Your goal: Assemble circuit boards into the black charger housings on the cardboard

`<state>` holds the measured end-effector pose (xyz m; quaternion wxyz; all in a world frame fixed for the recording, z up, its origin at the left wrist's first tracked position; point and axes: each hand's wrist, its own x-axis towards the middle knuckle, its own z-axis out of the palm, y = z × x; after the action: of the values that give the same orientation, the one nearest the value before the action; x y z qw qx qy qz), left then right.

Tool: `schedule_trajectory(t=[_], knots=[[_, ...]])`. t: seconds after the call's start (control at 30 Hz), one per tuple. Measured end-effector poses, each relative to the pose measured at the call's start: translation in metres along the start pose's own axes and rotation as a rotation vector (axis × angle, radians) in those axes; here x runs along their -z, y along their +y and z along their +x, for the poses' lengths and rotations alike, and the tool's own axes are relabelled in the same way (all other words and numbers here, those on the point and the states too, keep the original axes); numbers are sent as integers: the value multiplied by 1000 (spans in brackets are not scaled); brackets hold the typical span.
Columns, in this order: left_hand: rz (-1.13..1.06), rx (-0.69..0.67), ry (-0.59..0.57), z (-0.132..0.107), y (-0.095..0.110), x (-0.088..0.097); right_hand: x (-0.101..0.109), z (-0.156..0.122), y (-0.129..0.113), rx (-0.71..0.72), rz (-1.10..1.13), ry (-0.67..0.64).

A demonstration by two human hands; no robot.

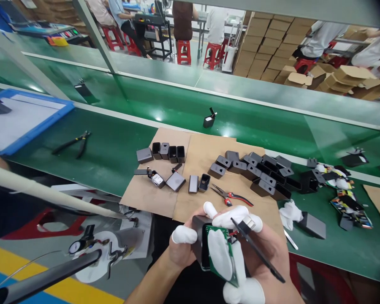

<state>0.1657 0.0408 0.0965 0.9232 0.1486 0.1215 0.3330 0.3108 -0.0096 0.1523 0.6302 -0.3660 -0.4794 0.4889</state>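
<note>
At the front of the bench, my left hand (179, 251), with white finger cots, is closed around a dark grey box-shaped casing (196, 238). My right hand (274, 247), also in finger cots, grips a green circuit board (218, 269) with a white pad on its face. The board's edge lies at the casing's open mouth; how far it reaches inside I cannot tell. A thin black end plate (259, 249) with a metal connector hangs beside the board, joined by short wires. Red-handled pliers (231, 195) lie just beyond my hands.
Brown cardboard (164, 198) covers part of the green bench, with several dark casings (261, 173) on it. Loose circuit parts (348, 198) and a white cloth (291, 214) lie right. Black pliers (72, 143) and a blue-rimmed tray (38, 134) are left. A conveyor (164, 105) runs behind.
</note>
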Motion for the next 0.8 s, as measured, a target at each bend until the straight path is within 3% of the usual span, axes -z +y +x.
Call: schedule_trajectory(t=[0.23,0.6,0.8], knots=[[43,4,30,0,0,0,2,-2,-3,-34,-45,13],[54,-28,-51,1,-3,10,3,-2,0,28,-128,2],[56,-27,-2,-2,-9,22,3,-2,0,58,-209,16]])
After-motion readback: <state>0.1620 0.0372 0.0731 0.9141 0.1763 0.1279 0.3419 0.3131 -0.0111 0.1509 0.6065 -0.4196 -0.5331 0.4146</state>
